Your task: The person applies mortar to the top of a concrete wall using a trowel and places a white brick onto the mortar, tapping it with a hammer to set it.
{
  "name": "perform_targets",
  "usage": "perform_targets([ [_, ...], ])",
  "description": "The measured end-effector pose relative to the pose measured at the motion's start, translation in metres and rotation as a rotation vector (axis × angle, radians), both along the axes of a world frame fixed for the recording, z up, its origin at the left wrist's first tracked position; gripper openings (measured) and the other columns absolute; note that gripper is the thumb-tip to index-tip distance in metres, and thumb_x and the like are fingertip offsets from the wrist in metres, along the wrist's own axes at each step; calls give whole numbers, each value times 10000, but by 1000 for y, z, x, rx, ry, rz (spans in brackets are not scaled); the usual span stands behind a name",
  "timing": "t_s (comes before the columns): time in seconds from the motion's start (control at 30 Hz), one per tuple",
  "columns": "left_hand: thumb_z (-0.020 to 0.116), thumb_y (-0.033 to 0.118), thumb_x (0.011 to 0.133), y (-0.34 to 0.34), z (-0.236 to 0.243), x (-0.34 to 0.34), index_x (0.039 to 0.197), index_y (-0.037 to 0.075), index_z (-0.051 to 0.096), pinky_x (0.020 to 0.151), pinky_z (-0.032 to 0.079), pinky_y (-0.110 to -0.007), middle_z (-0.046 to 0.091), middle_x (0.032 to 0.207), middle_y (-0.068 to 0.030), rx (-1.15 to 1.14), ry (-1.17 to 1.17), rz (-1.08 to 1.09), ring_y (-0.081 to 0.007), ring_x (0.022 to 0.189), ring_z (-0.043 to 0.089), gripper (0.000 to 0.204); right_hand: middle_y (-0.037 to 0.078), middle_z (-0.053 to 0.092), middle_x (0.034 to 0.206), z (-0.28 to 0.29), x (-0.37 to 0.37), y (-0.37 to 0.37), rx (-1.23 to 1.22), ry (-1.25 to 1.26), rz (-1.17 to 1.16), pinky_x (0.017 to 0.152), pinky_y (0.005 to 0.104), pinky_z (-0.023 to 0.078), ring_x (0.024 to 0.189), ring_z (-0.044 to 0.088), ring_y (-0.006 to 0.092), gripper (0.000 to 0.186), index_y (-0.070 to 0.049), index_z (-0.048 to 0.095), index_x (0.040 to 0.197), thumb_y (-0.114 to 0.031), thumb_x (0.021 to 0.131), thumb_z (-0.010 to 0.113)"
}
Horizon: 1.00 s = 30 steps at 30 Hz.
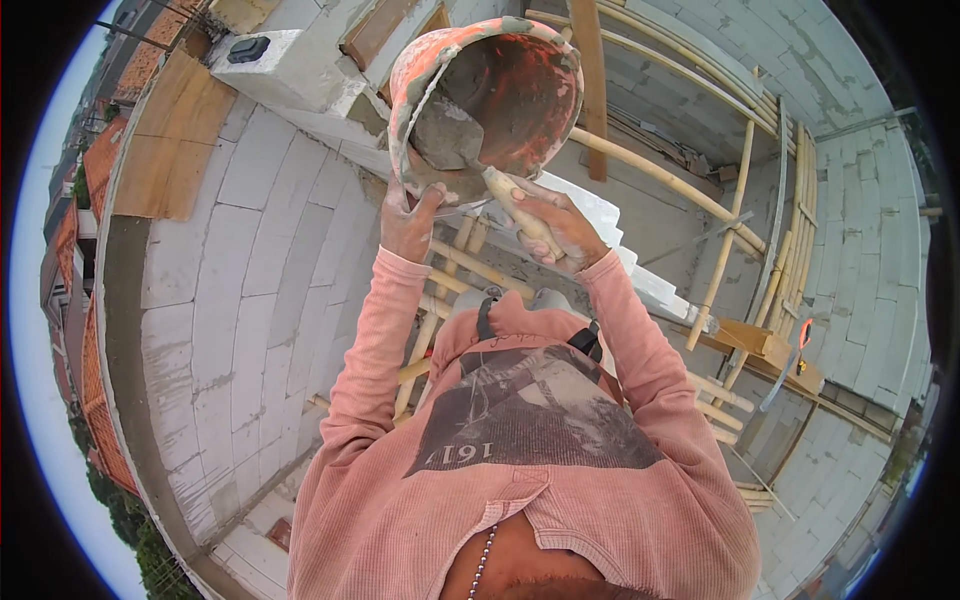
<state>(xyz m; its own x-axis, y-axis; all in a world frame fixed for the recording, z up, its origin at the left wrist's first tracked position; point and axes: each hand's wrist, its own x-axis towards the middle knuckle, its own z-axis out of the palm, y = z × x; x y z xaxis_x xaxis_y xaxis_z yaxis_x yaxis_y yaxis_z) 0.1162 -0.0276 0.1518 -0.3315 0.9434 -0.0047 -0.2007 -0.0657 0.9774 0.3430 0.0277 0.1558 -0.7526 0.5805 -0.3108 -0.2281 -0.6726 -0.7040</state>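
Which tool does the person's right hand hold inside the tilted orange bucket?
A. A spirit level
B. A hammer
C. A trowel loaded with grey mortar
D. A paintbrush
C: the right hand grips a pale handle whose flat trowel blade, covered in grey mortar, reaches into the bucket, while the left hand holds the bucket's rim.

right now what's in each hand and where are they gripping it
The left hand grips the orange bucket by its lower rim, tipped toward the person. The right hand holds the trowel by its pale handle, blade inside the bucket.
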Motion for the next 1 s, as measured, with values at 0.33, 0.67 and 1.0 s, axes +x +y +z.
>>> perform_targets([
  [0.33,653,5,841,-43,-38,-56,1256,19,465,769,648,-471,602,1115,-125,-161,-219,445,-267,941,682,456,74,598,944,7,-48,-46,-30,142,-75,395,203,402,480,493,68,691,-28,322,1507,-258,955,669],
  [0.67,629,-33,845,-137,-53,-111,1301,55,468,794,656,-466,592,1180,-118,-123,-244,685,-257,997,667,491,69,572,984,-52,-90,-45,-465,447,-340,431,208,416,550,486,87,440,-104,441,1347,-300,967,544],
  [1.0,639,-34,837,-148,-65,-111,1309,57,466,831,642,-482,593,1198,-120,-143,-308,735,-267,1032,658,511,52,520,850,-93,-85,-84,-687,465,-283,381,216,388,522,449,88,458,-72,460,1355,-310,967,508],
])
